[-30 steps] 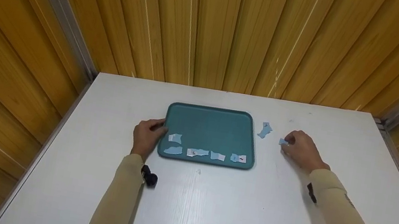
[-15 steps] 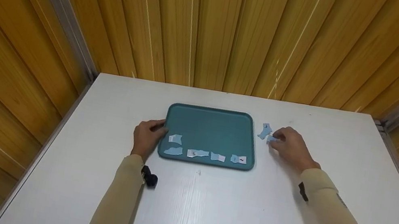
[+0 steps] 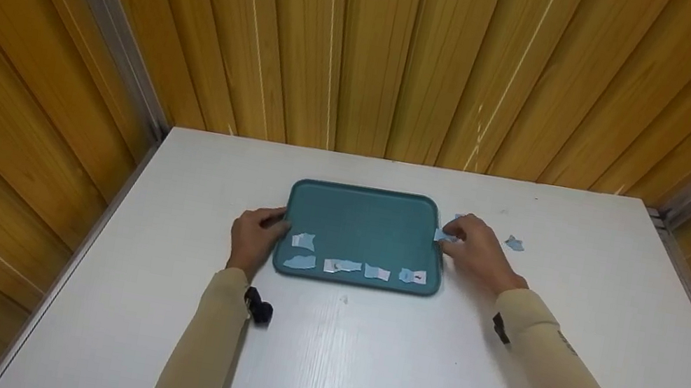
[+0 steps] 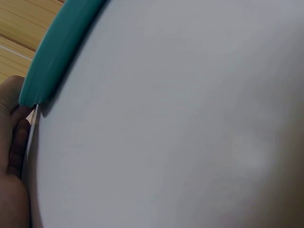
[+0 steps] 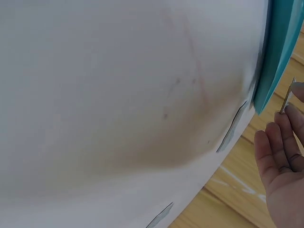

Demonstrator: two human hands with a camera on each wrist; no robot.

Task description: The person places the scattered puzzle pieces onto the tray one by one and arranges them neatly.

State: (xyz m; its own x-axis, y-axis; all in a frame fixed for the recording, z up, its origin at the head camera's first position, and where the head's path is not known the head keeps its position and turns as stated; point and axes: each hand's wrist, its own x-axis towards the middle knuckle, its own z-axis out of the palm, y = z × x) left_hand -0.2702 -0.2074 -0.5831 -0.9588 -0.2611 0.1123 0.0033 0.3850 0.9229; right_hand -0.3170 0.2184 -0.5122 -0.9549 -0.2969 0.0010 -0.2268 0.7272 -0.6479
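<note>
My left hand (image 3: 252, 238) holds the left rim of a green rectangular tray (image 3: 362, 222), thumb on the edge; in the left wrist view, the fingers (image 4: 18, 147) are partly hidden by the table's curve. Over the tray's right rim, my right hand (image 3: 481, 253) pinches a small light-blue paper piece (image 3: 443, 236) between thumb and fingers. In the right wrist view that piece (image 5: 287, 97) appears edge-on as a thin strip. Several ragged blue-and-white pieces lie in the tray, including a row along its near edge (image 3: 342, 267) and one above it (image 3: 304, 241).
A loose blue piece (image 3: 514, 243) lies on the white table (image 3: 386, 365) right of my right hand. Another piece (image 3: 459, 215), mostly hidden behind that hand, lies beside the tray. Yellow wood-look panels (image 3: 378, 50) rise at the table's back and sides.
My right hand has moved left, carrying the blue piece from the table to the tray's right rim. A loose piece it covered now shows on the right. My left hand has stayed put.
</note>
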